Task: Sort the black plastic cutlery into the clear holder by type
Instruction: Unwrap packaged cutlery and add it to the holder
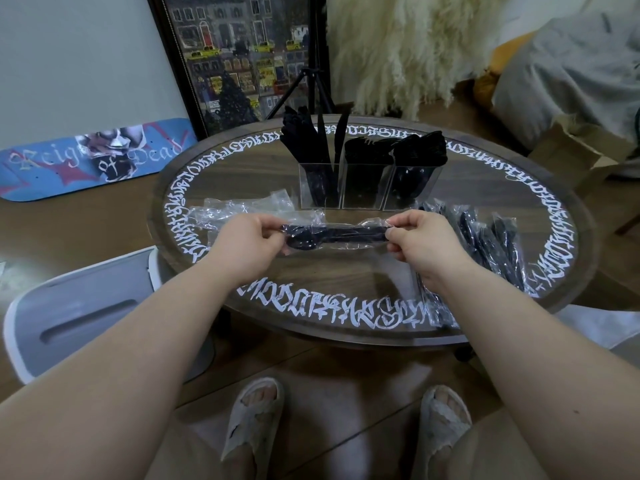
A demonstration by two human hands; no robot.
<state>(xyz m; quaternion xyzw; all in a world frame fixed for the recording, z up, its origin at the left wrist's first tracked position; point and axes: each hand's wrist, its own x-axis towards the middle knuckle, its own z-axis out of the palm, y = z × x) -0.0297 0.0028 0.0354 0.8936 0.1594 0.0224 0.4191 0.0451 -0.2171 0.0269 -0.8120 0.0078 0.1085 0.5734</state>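
Plastic-wrapped cutlery packet [332,234] being held between both hands.
Left hand [247,245] and right hand [424,242] are pinching its opposite ends above the round table [346,271]; beyond them the clear holder [363,185] is standing, more wrapped packets [491,244] lying beside the right hand.

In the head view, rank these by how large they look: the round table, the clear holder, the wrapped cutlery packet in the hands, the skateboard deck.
1. round table
2. skateboard deck
3. clear holder
4. wrapped cutlery packet

The holder and packet look close; the packet is nearer the camera, so that order is unsure.
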